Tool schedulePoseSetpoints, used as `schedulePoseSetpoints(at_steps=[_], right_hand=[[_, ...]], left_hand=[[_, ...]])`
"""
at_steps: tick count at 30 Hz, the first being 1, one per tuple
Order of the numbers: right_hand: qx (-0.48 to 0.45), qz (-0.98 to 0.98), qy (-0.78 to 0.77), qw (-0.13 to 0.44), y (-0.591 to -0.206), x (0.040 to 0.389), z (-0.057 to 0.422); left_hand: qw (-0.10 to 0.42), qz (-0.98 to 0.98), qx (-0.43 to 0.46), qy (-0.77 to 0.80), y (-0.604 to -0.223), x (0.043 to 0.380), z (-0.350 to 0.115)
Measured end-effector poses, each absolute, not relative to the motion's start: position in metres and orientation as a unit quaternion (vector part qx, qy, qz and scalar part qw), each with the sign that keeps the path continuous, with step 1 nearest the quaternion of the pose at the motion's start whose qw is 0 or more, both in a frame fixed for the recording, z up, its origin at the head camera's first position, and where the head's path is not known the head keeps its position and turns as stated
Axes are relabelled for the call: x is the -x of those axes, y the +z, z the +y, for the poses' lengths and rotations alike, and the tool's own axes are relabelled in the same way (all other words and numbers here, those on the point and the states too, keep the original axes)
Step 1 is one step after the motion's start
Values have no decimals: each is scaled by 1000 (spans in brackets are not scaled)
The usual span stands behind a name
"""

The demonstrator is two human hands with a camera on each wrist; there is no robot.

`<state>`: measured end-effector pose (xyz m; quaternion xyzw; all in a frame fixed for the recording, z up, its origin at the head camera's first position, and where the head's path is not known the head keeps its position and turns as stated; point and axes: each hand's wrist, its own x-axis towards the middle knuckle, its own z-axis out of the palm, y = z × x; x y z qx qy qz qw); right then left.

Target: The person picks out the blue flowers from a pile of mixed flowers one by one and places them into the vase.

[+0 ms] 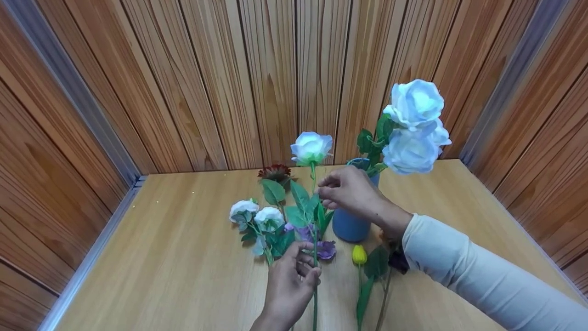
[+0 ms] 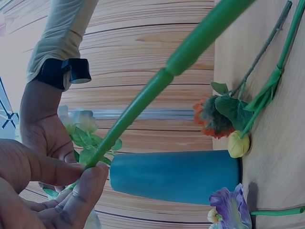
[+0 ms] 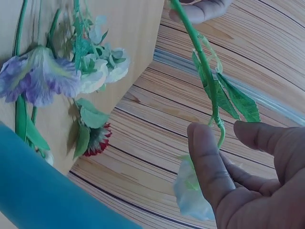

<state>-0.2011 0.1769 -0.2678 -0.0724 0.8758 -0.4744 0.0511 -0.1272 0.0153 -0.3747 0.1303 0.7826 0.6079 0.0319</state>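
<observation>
A pale blue-white rose (image 1: 311, 148) stands upright on a long green stem (image 2: 138, 109) with leaves. My left hand (image 1: 290, 280) pinches this stem low down between thumb and fingertips. Just under the bloom, my right hand (image 1: 351, 191) is beside the stem, its thumb and fingers spread apart in the right wrist view; whether a finger touches the stem, I cannot tell. Behind the right hand stands a blue vase (image 1: 351, 225) holding several larger pale blue roses (image 1: 413, 128), which lean right.
On the wooden table (image 1: 174, 257) lie white roses (image 1: 268, 218), a dark red flower (image 1: 274, 173), purple flowers (image 1: 326, 249) and a yellow tulip (image 1: 359, 254). An orange flower (image 2: 209, 117) lies near the tulip. Wood-panelled walls (image 1: 206, 82) enclose the table's back and sides.
</observation>
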Motion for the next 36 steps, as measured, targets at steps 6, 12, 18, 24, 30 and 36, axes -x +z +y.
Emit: schedulePoseSetpoints(at_steps=[6, 12, 18, 24, 30, 36], right_hand=[[53, 836, -540, 79, -272, 204, 173], [33, 817, -570, 85, -276, 207, 172], [23, 808, -581, 96, -277, 207, 171], [18, 812, -575, 99, -273, 206, 172], [14, 805, -585, 96, -268, 205, 176], [18, 800, -593, 86, -266, 206, 177]], left_hand=[[19, 781, -151, 606, -376, 126, 15], [31, 783, -148, 604, -377, 126, 16], [36, 785, -155, 598, -376, 126, 15], [29, 794, -154, 587, -375, 126, 15], [31, 808, -135, 573, -374, 125, 16], [1, 807, -135, 575, -378, 123, 13]])
